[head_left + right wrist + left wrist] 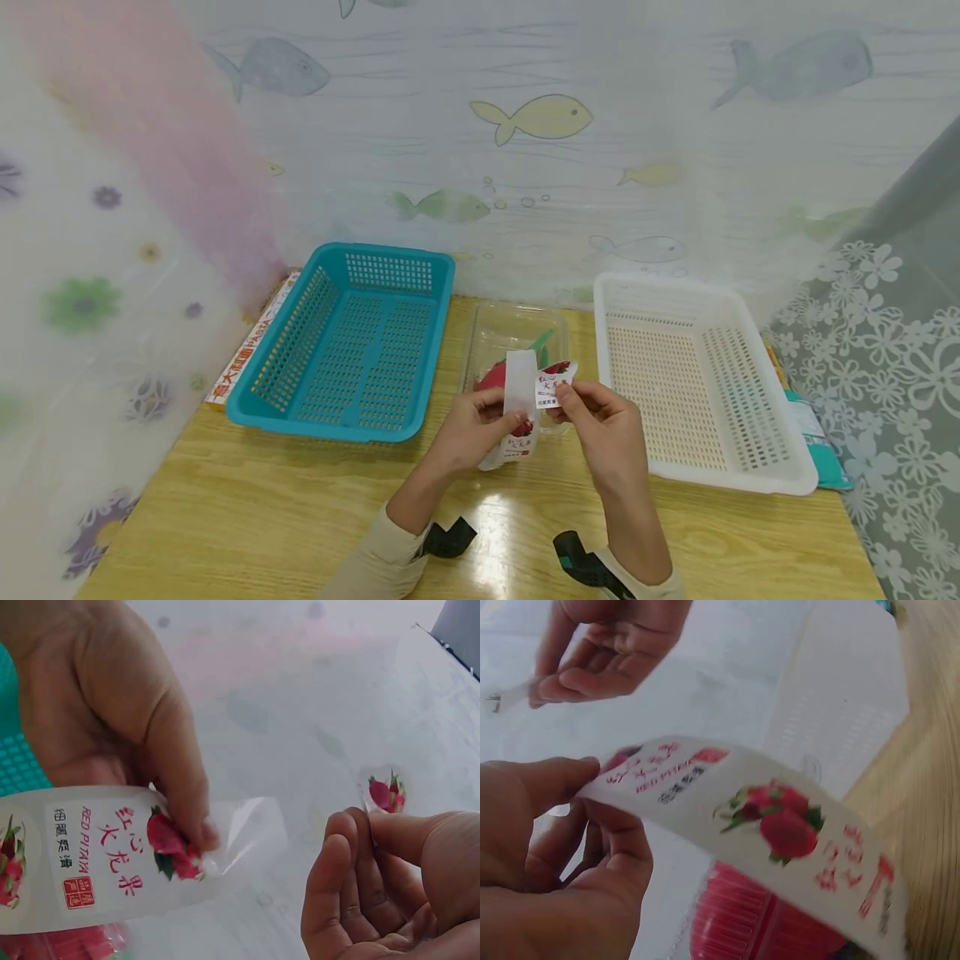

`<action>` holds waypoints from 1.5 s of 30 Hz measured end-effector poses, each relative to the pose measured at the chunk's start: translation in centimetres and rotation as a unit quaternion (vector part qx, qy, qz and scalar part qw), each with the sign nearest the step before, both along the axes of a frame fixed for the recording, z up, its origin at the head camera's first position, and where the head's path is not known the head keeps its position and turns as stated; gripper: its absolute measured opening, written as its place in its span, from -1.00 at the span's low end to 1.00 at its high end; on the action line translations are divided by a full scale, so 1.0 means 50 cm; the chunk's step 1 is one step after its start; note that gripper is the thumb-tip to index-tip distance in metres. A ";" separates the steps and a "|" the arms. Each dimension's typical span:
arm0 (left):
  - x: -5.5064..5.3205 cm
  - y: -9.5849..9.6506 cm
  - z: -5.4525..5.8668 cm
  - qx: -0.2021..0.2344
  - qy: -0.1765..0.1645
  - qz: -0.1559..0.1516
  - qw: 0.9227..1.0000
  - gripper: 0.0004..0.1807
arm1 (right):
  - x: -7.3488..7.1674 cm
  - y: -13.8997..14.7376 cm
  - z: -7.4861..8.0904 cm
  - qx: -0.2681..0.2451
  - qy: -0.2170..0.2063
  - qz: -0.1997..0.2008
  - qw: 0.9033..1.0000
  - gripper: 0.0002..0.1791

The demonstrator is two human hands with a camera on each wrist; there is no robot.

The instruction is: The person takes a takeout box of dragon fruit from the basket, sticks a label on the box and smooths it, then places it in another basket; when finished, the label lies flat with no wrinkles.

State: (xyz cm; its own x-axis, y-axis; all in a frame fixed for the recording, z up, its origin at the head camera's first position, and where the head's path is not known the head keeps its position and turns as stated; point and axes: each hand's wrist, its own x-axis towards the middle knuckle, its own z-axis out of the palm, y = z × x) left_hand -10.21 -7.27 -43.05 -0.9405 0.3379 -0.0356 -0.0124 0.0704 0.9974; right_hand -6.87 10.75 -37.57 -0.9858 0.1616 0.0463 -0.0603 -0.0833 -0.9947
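Note:
My left hand [472, 429] holds a strip of stickers [780, 817] between thumb and fingers. The strip is white, printed with red pitaya pictures and red lettering, and curves down over the wrist side. To its right, my right hand [613, 429] pinches a single pitaya sticker [386, 791] that stands apart from the strip in the right wrist view. Below both hands lies a clear plastic box [471, 333]. Inside it are a red ridged item [739, 907] and something green [543, 340], partly covered by the strip and my hands.
A blue basket [322, 432] stands at the left and a white basket [735, 482] at the right, on a wooden table [300, 500]. A pasta box [251, 337] lies beside the blue basket, a teal packet [828, 467] beside the white one. A fish-patterned curtain [420, 125] hangs behind.

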 end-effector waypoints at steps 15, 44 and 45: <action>0.016 -0.005 -0.010 -0.155 0.011 -0.296 0.943 -0.80 | -0.041 -0.001 -0.001 -0.038 -0.032 -0.014 0.999 -0.83; -0.016 -0.038 0.087 -0.019 0.055 0.053 0.997 -0.72 | -0.055 -0.020 -0.017 -0.018 -0.051 -0.007 0.998 -0.76; -0.019 -0.033 0.092 -0.012 0.064 0.071 0.995 -0.72 | -0.055 -0.021 -0.018 -0.014 -0.051 -0.006 0.999 -0.76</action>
State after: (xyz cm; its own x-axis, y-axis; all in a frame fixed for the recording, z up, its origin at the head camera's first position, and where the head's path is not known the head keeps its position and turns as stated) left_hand -11.18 -8.90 -38.47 -0.9759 0.2027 0.0809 0.1030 0.1006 0.9896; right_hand -9.61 9.71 -38.45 -0.9832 0.1727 -0.0589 0.0400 -0.1110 -0.9930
